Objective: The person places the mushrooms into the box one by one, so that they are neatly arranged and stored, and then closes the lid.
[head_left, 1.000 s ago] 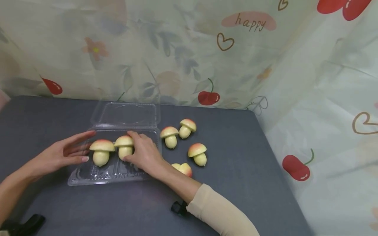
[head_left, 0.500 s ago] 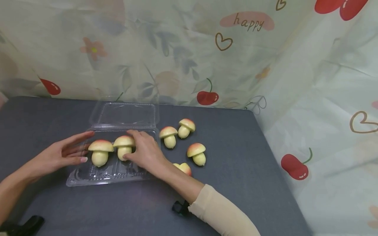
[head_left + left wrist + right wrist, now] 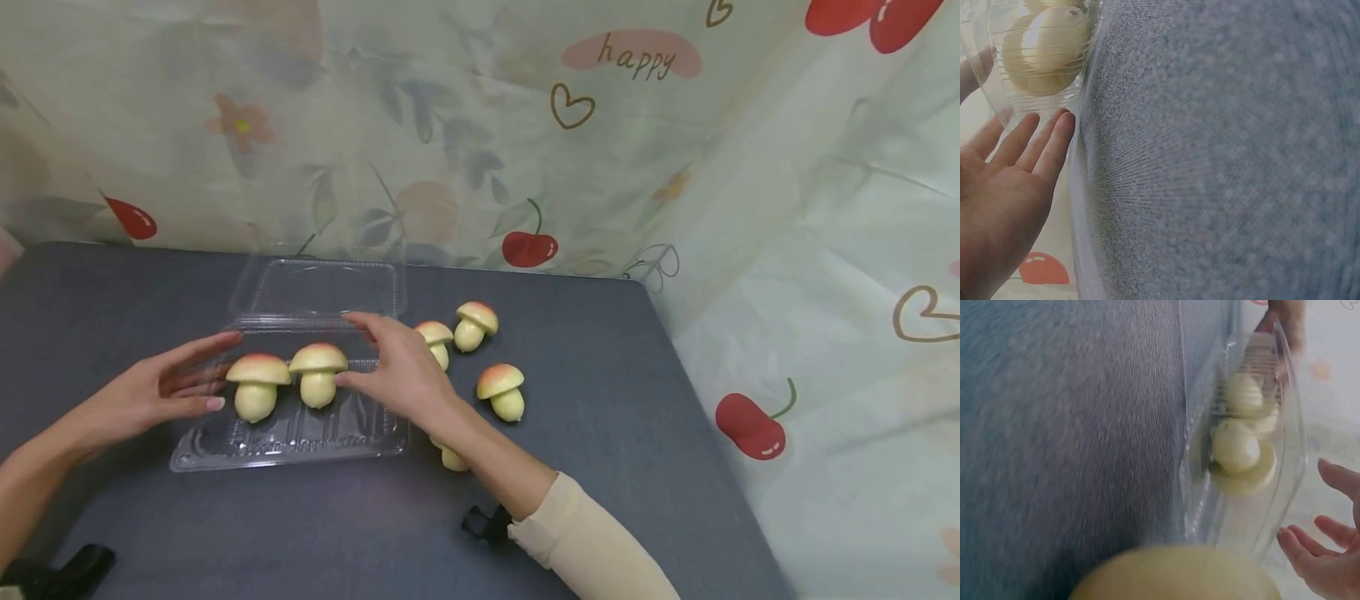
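Two mushroom-shaped pieces with cream stems and reddish caps lie side by side in a clear plastic clamshell box (image 3: pixel 292 459), the left mushroom (image 3: pixel 257 388) beside the right mushroom (image 3: pixel 318 375). My left hand (image 3: pixel 161 387) is at the box's left side, fingers extended; the left wrist view has its fingertips (image 3: pixel 1066 122) up against the clear wall. Over the box's right part is my right hand (image 3: pixel 405 371), fingers and thumb spread around nothing. In the right wrist view that hand (image 3: pixel 1329 553) stays apart from both mushrooms.
The clear lid (image 3: pixel 322 287) lies folded back toward the patterned curtain (image 3: pixel 450 125). Right of the box, on the grey tabletop (image 3: pixel 600 417), are a back mushroom (image 3: pixel 476 326), a nearer mushroom (image 3: pixel 501 392), and others partly hidden by my right hand and forearm.
My right hand has let go of the right mushroom in the box and moved a little to the right, its fingers spreading. The left hand has hardly moved.
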Tool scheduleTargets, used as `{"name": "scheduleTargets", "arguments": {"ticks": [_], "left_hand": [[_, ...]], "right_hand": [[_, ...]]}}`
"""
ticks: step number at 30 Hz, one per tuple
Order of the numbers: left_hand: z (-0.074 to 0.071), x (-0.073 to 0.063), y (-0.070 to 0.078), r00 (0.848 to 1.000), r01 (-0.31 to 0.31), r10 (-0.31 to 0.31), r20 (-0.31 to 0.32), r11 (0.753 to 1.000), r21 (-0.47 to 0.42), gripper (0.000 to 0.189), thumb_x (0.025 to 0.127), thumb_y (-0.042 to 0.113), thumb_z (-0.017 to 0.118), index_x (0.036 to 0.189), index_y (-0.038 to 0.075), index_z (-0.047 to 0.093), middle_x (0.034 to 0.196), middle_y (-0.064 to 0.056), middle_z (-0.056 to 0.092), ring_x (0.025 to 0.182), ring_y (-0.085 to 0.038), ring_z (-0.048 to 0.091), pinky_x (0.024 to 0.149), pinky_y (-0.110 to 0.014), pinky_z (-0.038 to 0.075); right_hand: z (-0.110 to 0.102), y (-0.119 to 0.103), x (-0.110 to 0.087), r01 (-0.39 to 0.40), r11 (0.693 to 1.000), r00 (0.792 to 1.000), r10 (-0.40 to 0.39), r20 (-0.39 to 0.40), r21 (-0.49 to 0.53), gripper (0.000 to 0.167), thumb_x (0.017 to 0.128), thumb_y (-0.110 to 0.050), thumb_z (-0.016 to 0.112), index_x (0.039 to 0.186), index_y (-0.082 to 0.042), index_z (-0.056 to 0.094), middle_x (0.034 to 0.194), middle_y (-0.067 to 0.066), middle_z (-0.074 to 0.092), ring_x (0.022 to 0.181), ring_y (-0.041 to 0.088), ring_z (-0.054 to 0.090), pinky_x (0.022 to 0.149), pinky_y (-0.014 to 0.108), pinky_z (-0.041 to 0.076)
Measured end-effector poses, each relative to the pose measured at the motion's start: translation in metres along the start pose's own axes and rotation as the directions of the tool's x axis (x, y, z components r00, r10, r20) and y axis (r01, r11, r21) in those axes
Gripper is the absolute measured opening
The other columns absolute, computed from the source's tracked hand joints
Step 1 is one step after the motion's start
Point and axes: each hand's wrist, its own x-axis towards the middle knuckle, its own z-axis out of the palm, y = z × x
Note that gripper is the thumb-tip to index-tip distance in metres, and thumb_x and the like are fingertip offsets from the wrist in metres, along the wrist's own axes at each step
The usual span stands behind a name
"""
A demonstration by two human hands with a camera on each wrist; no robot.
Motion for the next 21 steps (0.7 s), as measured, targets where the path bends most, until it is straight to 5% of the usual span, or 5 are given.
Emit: {"name": "scheduleTargets", "arguments": {"ticks": [7, 21], "left_hand": [[-0.001, 0.000, -0.001, 0.999, -0.026, 0.026, 0.020, 1.000, -0.017, 0.080, 0.094, 0.003, 0.066, 0.159, 0.013, 0.021, 0.161, -0.002, 0.029, 0.124, 0.013, 0.044, 0.089, -0.016, 0.052], [-0.001, -0.001, -0.001, 0.999, -0.045, 0.046, 0.020, 0.998, -0.033, 0.081, 0.093, -0.002, 0.066, 0.159, 0.012, 0.021, 0.160, 0.003, 0.031, 0.124, 0.013, 0.044, 0.088, -0.018, 0.053]], "right_hand": [[-0.015, 0.016, -0.006, 0.060, 0.989, 0.998, -0.060, -0.007, 0.134, 0.070, 0.083, -0.021, 0.083, 0.145, -0.015, 0.050, 0.141, 0.003, 0.056, 0.123, 0.015, 0.057, 0.100, 0.019, 0.045], [-0.037, 0.050, -0.020, 0.183, 0.943, 0.982, -0.161, -0.099, 0.279, 0.061, 0.079, -0.007, 0.085, 0.134, -0.005, 0.059, 0.129, 0.012, 0.062, 0.116, 0.026, 0.061, 0.100, 0.023, 0.047]]}}
